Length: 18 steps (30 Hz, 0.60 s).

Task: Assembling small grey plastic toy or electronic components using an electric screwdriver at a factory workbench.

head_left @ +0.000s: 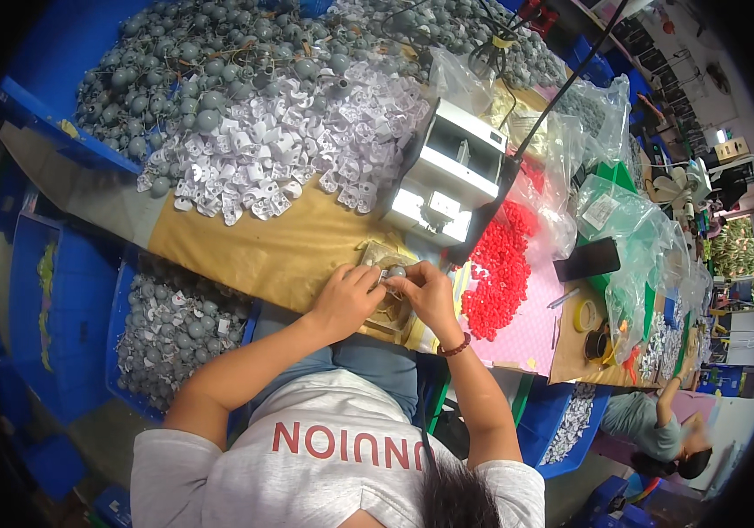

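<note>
A small grey ball-shaped part [397, 273] is between my hands, over a square block-like fixture [375, 254] at the front edge of the table. My right hand [428, 297] pinches the part with thumb and fingers. Close on its other side, my left hand [346, 302] has its fingertips drawn together; a tiny whitish piece shows near them, but what they grip is too small to make out. My palms and curled fingers hide much of the fixture's lower half.
White plastic pieces [254, 145] and grey ball-shaped parts [210, 70] are heaped beyond my hands. To the right stand a white box-shaped machine [452, 167] and red pieces [496, 282]. A blue bin [117, 352] sits at lower left. Another person [650, 427] works far right.
</note>
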Motion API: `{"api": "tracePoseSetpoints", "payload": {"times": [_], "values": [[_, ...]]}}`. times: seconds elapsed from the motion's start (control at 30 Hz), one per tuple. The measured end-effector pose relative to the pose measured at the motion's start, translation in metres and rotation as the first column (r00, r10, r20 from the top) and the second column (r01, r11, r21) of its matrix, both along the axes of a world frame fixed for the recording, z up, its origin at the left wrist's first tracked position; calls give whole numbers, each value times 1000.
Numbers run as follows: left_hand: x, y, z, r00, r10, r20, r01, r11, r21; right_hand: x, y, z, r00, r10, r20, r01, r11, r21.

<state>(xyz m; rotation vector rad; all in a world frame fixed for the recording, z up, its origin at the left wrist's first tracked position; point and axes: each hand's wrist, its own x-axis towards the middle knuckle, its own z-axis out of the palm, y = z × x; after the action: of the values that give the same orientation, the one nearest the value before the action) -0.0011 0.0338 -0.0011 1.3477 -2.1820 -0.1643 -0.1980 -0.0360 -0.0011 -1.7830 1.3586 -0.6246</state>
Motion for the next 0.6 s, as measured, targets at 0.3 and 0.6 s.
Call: {"api": "tracePoseSetpoints", "payload": {"times": [0.3, 0.6], "values": [[0, -10, 13, 999, 47, -21, -46, 996, 77, 10, 10, -3, 991, -28, -132, 7, 988, -157], [-9, -26, 5, 999, 54, 4, -55, 998, 40, -48, -32, -12, 959, -144, 244, 211, 939, -273]]}}
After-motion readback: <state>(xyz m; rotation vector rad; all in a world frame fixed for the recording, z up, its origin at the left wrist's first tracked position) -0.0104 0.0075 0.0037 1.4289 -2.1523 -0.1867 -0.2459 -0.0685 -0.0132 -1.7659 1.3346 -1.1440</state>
